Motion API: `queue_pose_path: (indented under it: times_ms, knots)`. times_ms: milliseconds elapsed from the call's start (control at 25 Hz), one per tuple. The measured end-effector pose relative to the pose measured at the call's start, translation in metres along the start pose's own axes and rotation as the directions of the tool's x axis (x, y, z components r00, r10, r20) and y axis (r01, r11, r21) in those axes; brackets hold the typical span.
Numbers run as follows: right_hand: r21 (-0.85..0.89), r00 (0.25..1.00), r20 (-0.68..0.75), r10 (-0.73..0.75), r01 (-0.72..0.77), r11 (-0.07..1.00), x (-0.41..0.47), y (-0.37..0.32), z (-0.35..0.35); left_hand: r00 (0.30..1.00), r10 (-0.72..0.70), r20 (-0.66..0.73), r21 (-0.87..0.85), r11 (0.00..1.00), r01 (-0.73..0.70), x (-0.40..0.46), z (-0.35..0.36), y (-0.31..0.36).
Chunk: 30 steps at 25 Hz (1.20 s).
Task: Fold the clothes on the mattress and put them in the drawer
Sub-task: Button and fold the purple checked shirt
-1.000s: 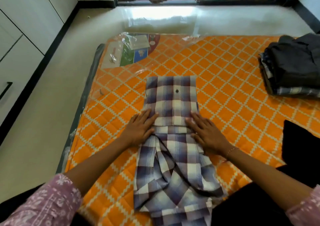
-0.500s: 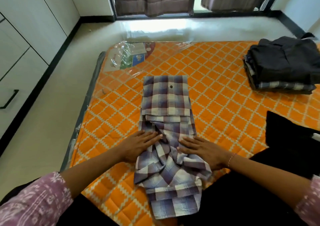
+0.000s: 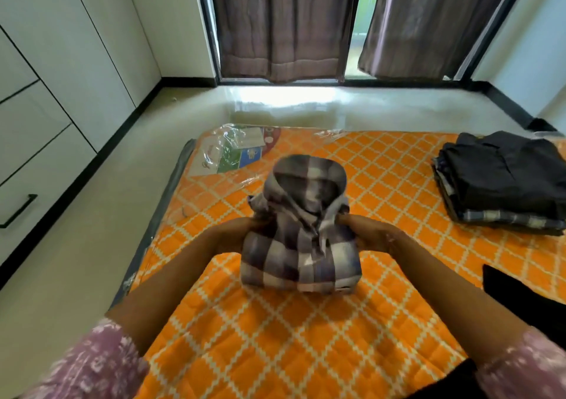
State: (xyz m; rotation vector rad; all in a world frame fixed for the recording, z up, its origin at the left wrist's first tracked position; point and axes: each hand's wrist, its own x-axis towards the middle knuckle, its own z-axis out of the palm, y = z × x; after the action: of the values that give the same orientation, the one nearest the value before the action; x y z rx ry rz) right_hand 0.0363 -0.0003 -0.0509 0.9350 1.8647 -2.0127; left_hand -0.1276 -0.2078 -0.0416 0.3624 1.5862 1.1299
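The orange mattress lies under my arms, the wardrobe drawer well off beyond my left hand. A stack of folded dark clothes sits far out past my right hand. Between my hands is the checked shirt — lifted, its top half curling over — and I grip it at both sides, fingers tucked into the cloth; the blur hides the fingertips
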Motion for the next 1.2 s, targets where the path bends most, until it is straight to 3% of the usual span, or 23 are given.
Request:
queue_pose_path:
  times_ms: [120, 240, 360, 480, 600, 640, 680, 720, 760, 800, 880, 920, 1040, 1120, 1200]
  knots:
    - [0.290, 0.961, -0.274, 0.028, 0.054, 0.955, 0.025, -0.010, 0.006, 0.966, -0.115, -0.234, -0.256, 0.965, 0.053, 0.031, -0.002, -0.003]
    - [0.420, 0.886, -0.434, 0.164, 0.038, 0.907, 0.029, 0.028, 0.011, 0.953, -0.161, -0.255, -0.379, 0.924, 0.055, 0.041, 0.002, -0.020]
    - [0.234, 0.774, -0.634, 0.012, 0.177, 0.956, 0.037, 0.041, 0.018, 0.873, -0.031, -0.486, -0.277, 0.954, -0.120, 0.056, 0.005, -0.028]
    - [-0.091, 0.661, -0.697, -0.280, 0.305, 0.948, 0.051, 0.041, 0.028, 0.713, 0.097, -0.695, -0.098, 0.969, -0.227, 0.071, 0.009, -0.024]
    - [-0.286, 0.675, -0.674, -0.301, 0.137, 0.948, 0.062, 0.041, 0.029, 0.547, 0.195, -0.814, 0.222, 0.975, -0.018, 0.079, 0.013, -0.022]
    - [-0.279, 0.679, -0.680, -0.277, 0.110, 0.954, 0.064, 0.041, 0.028, 0.459, 0.318, -0.830, 0.383, 0.922, 0.054, 0.081, 0.015, -0.020]
    - [-0.227, 0.666, -0.703, -0.248, 0.119, 0.966, 0.067, 0.040, 0.027, 0.406, 0.517, -0.753, 0.587, 0.807, 0.060, 0.086, 0.021, -0.015]
    - [-0.156, 0.639, -0.738, -0.217, 0.152, 0.976, 0.068, 0.034, 0.024, 0.387, 0.709, -0.590, 0.771, 0.636, 0.011, 0.090, 0.029, -0.007]
    - [-0.089, 0.610, -0.770, -0.186, 0.186, 0.979, 0.069, 0.028, 0.020, 0.435, 0.804, -0.406, 0.881, 0.471, -0.047, 0.096, 0.040, 0.004]
    - [-0.054, 0.592, -0.788, -0.169, 0.208, 0.977, 0.070, 0.022, 0.012, 0.546, 0.804, -0.237, 0.936, 0.340, -0.094, 0.103, 0.051, 0.014]
    - [-0.048, 0.649, -0.741, -0.172, 0.205, 0.978, 0.073, 0.011, -0.009, 0.783, 0.619, -0.055, 0.980, 0.182, -0.075, 0.117, 0.069, 0.014]
    - [-0.004, 0.716, -0.680, -0.159, 0.214, 0.977, 0.074, 0.006, -0.019, 0.842, 0.539, -0.035, 0.990, 0.133, -0.043, 0.122, 0.072, 0.006]
    - [0.184, 0.863, -0.504, -0.011, 0.120, 0.976, 0.081, -0.009, -0.040, 0.877, 0.475, -0.080, 0.989, 0.145, 0.012, 0.137, 0.071, -0.016]
    - [0.080, 0.860, -0.511, -0.014, 0.064, 0.995, 0.089, -0.008, -0.041, 0.872, 0.477, -0.108, 0.985, 0.173, 0.028, 0.144, 0.068, -0.016]
    - [-0.147, 0.779, -0.613, -0.129, 0.048, 0.988, 0.094, 0.004, -0.029, 0.885, 0.456, -0.093, 0.987, 0.162, 0.021, 0.151, 0.063, -0.009]
